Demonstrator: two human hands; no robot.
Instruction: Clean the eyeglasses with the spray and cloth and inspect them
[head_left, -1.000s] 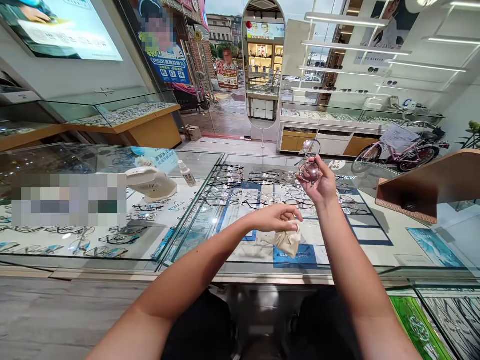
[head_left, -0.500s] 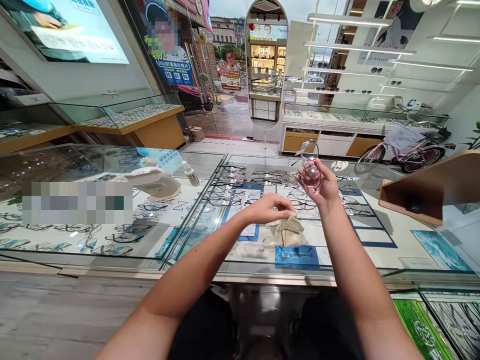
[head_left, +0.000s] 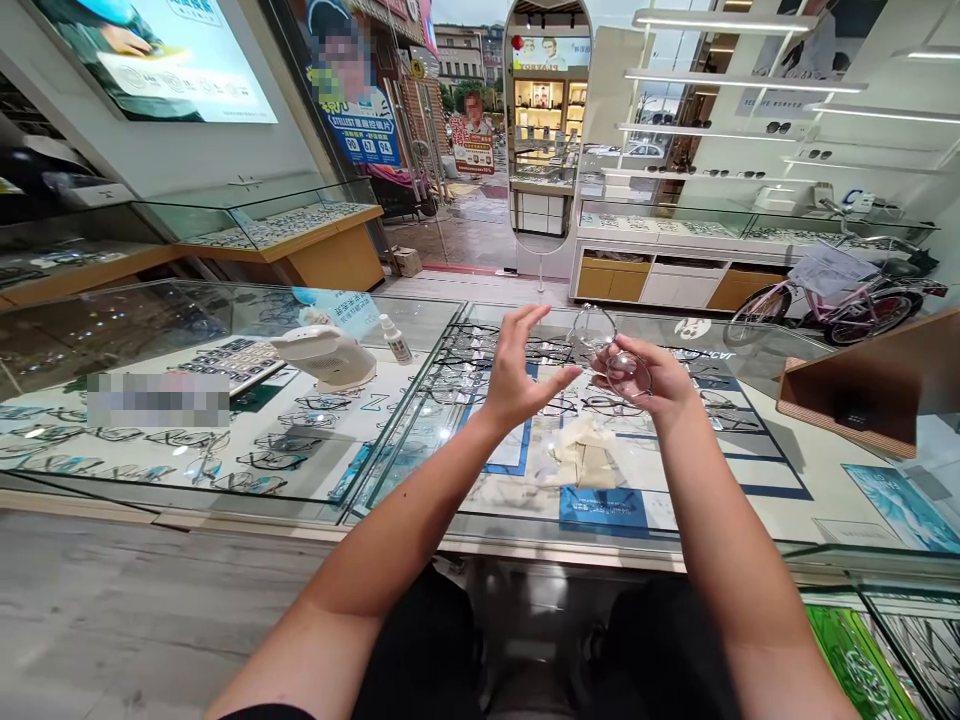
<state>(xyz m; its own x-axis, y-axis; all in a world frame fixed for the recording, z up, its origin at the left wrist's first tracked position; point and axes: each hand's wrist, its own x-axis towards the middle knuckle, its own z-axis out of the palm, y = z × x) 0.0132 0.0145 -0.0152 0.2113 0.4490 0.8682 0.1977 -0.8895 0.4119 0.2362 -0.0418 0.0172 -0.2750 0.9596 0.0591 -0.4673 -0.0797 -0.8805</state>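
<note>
A pair of thin-rimmed eyeglasses [head_left: 594,332] with round lenses is raised above the glass counter. My right hand [head_left: 654,375] pinches it around the lower lens and the bridge. To the left of the glasses, my left hand [head_left: 519,372] is open, thumb and fingers apart, with nothing in it. A crumpled beige cloth [head_left: 586,455] lies on the counter top below both hands. Just in front of it is a blue card [head_left: 604,511]. Rows of spectacle frames [head_left: 465,362] show under the glass behind my left hand.
The glass display counter [head_left: 480,530] runs across in front of me. On its left stand a white device [head_left: 322,355] and a small spray bottle [head_left: 395,340]. A brown wooden stand [head_left: 862,390] is at the right. Farther off are an oval mirror [head_left: 550,130] and a bicycle [head_left: 840,285].
My left hand has let go of the beige cloth, risen and spread its fingers near the glasses. My right hand has tilted the glasses and lowered slightly. The view has shifted a little.
</note>
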